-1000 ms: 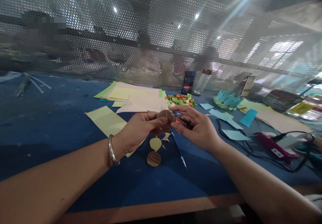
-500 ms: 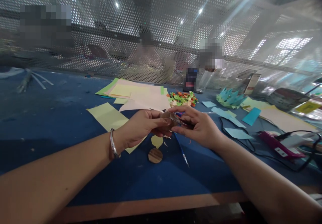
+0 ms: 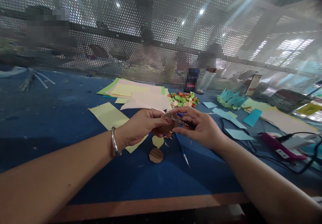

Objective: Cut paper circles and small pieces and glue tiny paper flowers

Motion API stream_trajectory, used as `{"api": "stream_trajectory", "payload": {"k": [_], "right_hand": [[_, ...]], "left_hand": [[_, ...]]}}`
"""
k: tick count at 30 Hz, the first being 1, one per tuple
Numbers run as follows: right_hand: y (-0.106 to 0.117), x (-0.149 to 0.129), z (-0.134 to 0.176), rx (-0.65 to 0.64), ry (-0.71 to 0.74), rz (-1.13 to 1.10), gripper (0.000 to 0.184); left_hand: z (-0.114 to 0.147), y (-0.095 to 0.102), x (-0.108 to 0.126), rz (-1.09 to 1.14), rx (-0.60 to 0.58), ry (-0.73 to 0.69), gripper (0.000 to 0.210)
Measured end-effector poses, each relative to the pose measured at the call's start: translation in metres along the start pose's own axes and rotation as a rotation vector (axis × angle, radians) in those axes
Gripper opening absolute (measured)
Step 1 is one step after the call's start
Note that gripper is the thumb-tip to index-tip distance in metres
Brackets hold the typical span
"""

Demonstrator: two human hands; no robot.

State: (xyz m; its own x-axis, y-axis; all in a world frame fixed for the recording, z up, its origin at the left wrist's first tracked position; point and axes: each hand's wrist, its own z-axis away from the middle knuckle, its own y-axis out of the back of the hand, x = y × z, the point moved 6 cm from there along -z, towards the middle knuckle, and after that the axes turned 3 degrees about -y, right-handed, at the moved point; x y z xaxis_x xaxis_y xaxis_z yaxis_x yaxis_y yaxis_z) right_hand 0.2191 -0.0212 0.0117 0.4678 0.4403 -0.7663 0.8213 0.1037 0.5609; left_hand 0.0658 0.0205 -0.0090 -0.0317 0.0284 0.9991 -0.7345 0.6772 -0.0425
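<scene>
My left hand [image 3: 139, 126], with a silver bangle at the wrist, pinches a round brown disc [image 3: 169, 127] above the blue table. My right hand [image 3: 202, 126] grips a slim tool [image 3: 181, 120] with a shiny metal tip and a dark handle; its exact kind is hard to make out. The tool's tip meets the disc's right side. Below the hands, a striped wooden disc [image 3: 156, 155] lies flat, with a rounded pale yellow paper cutout [image 3: 158, 141] just behind it. A blue-handled paintbrush [image 3: 185, 158] points towards me on the right.
Stacked coloured paper sheets [image 3: 141, 91] and a heap of paper scraps [image 3: 184, 99] lie behind my hands. On the right are a blue paper crown shape [image 3: 230, 99], paper strips [image 3: 238, 134] and a magenta power strip [image 3: 281, 146] with cables. A perforated metal screen [image 3: 113, 49] stands behind.
The disc in my left hand has tilted slightly, showing a paler face. My right hand still holds the tool against it. The whole view has shifted a little.
</scene>
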Motion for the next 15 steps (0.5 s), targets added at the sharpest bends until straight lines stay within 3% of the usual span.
{"api": "stream_trajectory", "payload": {"k": [4,10,15], "right_hand": [[0.004,-0.001,0.000,0.056,0.015,0.027,0.048],[0.015,0.001,-0.003,0.151,-0.003,0.012,0.038],[0.017,-0.002,-0.004,0.138,-0.001,0.145,0.038]], "left_hand": [[0.001,0.000,0.006,-0.089,-0.011,-0.089,0.023],[0.003,0.003,0.017,-0.184,0.087,-0.230,0.017],[0.004,0.006,0.026,-0.247,0.119,-0.364,0.013]]}}
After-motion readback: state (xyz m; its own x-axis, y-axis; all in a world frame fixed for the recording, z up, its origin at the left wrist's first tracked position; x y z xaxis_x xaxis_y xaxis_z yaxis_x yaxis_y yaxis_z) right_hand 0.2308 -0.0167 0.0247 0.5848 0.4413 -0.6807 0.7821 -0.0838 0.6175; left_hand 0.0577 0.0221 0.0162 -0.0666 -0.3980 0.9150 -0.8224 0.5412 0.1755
